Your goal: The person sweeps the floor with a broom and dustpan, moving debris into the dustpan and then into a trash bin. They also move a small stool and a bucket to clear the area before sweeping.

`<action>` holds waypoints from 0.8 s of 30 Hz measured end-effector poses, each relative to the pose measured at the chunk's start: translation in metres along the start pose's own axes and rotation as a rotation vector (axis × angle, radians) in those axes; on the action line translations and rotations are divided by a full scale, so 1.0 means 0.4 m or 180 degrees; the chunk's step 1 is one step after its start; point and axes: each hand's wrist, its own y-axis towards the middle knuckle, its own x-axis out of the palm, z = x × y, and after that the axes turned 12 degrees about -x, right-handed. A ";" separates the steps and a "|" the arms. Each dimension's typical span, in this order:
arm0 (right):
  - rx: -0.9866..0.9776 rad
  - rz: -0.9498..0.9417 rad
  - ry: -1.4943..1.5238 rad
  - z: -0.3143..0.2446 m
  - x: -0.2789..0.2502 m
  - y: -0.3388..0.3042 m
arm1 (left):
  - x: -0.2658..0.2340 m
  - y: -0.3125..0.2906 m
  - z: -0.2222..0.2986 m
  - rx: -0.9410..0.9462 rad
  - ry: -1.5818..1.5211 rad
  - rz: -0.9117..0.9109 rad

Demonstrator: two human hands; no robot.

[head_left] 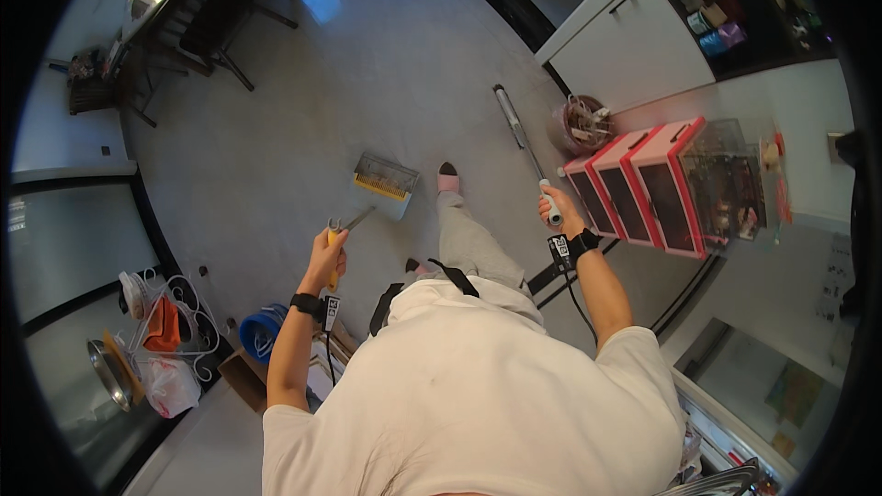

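My left hand [323,257] is closed round the yellow grip of a long-handled dustpan [393,205]. The pan, grey with a row of yellow teeth, is low at the floor ahead of my feet, left of centre. In my right hand [565,211], fingers wrapped round the pale grip, is a broom [533,161] with a thin grey pole. Its head appears as a narrow grey strip reaching forward over the floor; bristles cannot be made out. Broom and dustpan are apart. One foot in a pink and dark slipper [447,178] stands between them.
Pink drawers [634,188] and a basket [586,124] of small things stand to the right, below a white cabinet [629,46]. Dark chairs [218,28] are at the far left. A white wire rack [184,321], blue bucket [262,332] and cardboard box [241,378] are near left.
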 end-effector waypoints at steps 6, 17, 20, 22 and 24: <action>-0.0236 0.0158 0.0039 -0.243 0.123 0.260 | 0.024 0.080 0.235 -0.0061 0.0033 0.0303; -0.0654 -0.0019 -0.1585 -0.500 0.471 0.682 | 0.045 0.294 0.526 -0.0212 -0.0129 0.0523; -0.0413 -0.0076 -0.2090 -0.430 0.518 0.768 | 0.044 0.337 0.549 -0.0234 -0.0312 0.0583; -0.0108 -0.0427 -0.2876 -0.371 0.513 0.775 | 0.049 0.363 0.561 -0.0279 -0.0358 0.0605; -0.0045 -0.0808 -0.3723 -0.330 0.488 0.736 | 0.048 0.380 0.578 -0.0304 -0.0421 0.0619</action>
